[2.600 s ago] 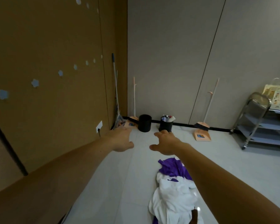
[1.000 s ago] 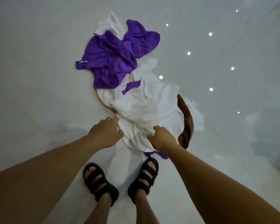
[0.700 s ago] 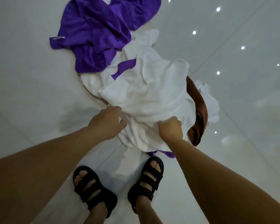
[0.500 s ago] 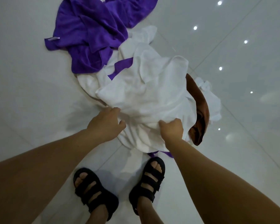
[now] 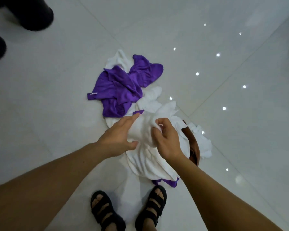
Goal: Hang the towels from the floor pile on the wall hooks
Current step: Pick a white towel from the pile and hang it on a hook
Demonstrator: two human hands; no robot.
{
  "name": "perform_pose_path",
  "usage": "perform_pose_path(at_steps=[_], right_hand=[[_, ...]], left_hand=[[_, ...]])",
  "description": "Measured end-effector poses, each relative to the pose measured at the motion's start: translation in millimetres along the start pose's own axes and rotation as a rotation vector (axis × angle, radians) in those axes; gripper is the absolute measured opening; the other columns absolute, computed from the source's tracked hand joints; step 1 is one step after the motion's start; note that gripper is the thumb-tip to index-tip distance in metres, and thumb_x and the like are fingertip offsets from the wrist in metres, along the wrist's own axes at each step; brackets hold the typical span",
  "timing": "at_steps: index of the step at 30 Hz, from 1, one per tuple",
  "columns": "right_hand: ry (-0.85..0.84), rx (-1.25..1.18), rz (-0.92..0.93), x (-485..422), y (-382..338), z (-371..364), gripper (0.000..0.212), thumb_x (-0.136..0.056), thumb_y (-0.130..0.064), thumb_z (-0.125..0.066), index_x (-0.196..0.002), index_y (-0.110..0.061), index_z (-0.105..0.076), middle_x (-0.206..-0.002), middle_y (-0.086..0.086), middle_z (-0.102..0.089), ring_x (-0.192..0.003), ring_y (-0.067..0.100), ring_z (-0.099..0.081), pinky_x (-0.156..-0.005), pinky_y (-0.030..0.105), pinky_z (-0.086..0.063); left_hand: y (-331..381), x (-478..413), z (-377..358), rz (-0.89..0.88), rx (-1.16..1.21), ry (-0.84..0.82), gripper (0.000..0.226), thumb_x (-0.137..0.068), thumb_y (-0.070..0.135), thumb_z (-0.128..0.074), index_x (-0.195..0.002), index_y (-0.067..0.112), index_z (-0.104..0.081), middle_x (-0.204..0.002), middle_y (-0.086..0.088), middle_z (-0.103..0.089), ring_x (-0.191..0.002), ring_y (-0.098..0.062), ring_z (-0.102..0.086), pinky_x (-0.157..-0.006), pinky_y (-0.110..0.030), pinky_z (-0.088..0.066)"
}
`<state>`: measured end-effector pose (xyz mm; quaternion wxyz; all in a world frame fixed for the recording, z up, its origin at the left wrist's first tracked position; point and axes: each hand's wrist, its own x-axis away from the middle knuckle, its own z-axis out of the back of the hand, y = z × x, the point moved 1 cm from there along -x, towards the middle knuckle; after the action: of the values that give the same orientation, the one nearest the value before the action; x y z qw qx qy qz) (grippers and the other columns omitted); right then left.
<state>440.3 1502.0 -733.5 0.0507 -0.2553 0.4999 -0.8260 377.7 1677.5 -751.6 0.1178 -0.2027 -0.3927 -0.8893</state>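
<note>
Looking down, I see both hands on the white towel [image 5: 147, 164], which sits bunched at the near end of the floor pile. My right hand [image 5: 168, 140] has its fingers curled and pinches a fold at the towel's top. My left hand [image 5: 118, 139] lies on the towel's left side, fingers nearly straight, thumb pressed to the cloth. A purple towel [image 5: 118, 90] lies at the far end, touching the white one. A brown cloth [image 5: 194, 150] shows at the right edge. Sandals [image 5: 107, 212] stand near, on the floor [image 5: 40, 105].
</note>
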Motion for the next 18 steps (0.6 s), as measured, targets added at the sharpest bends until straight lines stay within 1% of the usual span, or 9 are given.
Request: perform_pose_path(at_steps=[2,4,7,9,10,13,15,17,18], right_hand=[[-0.115,-0.029,0.046,11,-60,9,0.013,-0.093,-0.014,-0.055,-0.098,-0.023,-0.063,-0.085,-0.015,-0.065,-0.076,0.002,-0.06,-0.068,0.021,-0.049],[-0.225,-0.031,0.075,25,-119,16,0.015,-0.091,-0.01,-0.06,-0.098,-0.021,-0.067,-0.087,-0.007,-0.069,-0.077,0.01,-0.062,-0.073,0.03,-0.051],[-0.355,0.072,0.166,52,-203,23,0.015,-0.088,-0.014,-0.067,-0.1,-0.02,-0.072,-0.094,-0.004,-0.073,-0.084,0.013,-0.067,-0.077,0.028,-0.052],[-0.443,0.124,0.209,74,-252,28,0.013,-0.084,-0.019,-0.072,-0.095,-0.026,-0.073,-0.088,-0.015,-0.072,-0.082,0.002,-0.066,-0.073,0.017,-0.051],[-0.481,0.151,0.222,85,-276,31,0.015,-0.08,-0.022,-0.076,-0.092,-0.03,-0.072,-0.084,-0.018,-0.071,-0.079,-0.001,-0.065,-0.07,0.014,-0.05],[-0.614,0.409,0.237,113,-332,31,0.032,-0.067,-0.034,-0.084,-0.093,-0.029,-0.066,-0.085,-0.01,-0.067,-0.078,0.007,-0.063,-0.069,0.022,-0.052],[-0.672,0.686,0.242,127,-356,23,0.034,-0.071,-0.035,-0.082,-0.096,-0.022,-0.065,-0.09,-0.002,-0.067,-0.084,0.016,-0.064,-0.077,0.031,-0.053],[-0.687,0.741,0.226,142,-378,15,0.029,-0.08,-0.033,-0.076,-0.096,-0.011,-0.065,-0.093,0.006,-0.066,-0.086,0.022,-0.064,-0.08,0.035,-0.052],[-0.679,0.659,0.213,150,-390,13,0.027,-0.083,-0.03,-0.072,-0.096,-0.008,-0.066,-0.095,0.009,-0.067,-0.089,0.024,-0.064,-0.081,0.035,-0.052]], left_hand=[[24,22,48,-0.08,-0.009,0.001,0.103,-0.07,0.042,-0.074,-0.143,0.056,-0.002,-0.149,0.014,-0.024,-0.132,-0.011,-0.036,-0.098,-0.033,-0.042],[48,49,93,-0.131,-0.015,-0.004,0.102,-0.071,0.041,-0.074,-0.141,0.061,-0.003,-0.149,0.017,-0.022,-0.13,-0.006,-0.036,-0.097,-0.031,-0.042],[82,94,154,-0.143,0.02,0.031,0.078,-0.074,0.036,-0.073,-0.14,0.043,-0.034,-0.144,0.014,-0.038,-0.122,-0.003,-0.043,-0.095,-0.026,-0.043],[100,130,195,-0.11,0.022,0.065,0.047,-0.074,0.031,-0.072,-0.119,0.026,-0.059,-0.12,0.007,-0.06,-0.105,-0.011,-0.057,-0.086,-0.031,-0.048],[108,150,214,-0.081,0.018,0.078,0.035,-0.074,0.031,-0.069,-0.107,0.024,-0.063,-0.105,0.006,-0.065,-0.094,-0.014,-0.06,-0.08,-0.033,-0.05],[119,208,269,0.028,0.075,0.195,0.016,-0.074,0.031,-0.062,-0.084,0.018,-0.06,-0.079,0.002,-0.062,-0.076,-0.02,-0.059,-0.065,-0.033,-0.047],[128,243,302,0.069,0.093,0.339,0.015,-0.081,0.028,-0.061,-0.073,0.019,-0.052,-0.072,0.004,-0.055,-0.068,-0.018,-0.054,-0.057,-0.029,-0.041],[138,278,334,0.123,0.101,0.5,0.017,-0.084,0.027,-0.059,-0.073,0.019,-0.048,-0.072,0.002,-0.053,-0.066,-0.015,-0.051,-0.053,-0.028,-0.037],[141,295,349,0.154,0.088,0.574,0.016,-0.086,0.028,-0.058,-0.076,0.02,-0.048,-0.074,0.002,-0.053,-0.067,-0.015,-0.051,-0.053,-0.028,-0.035]])
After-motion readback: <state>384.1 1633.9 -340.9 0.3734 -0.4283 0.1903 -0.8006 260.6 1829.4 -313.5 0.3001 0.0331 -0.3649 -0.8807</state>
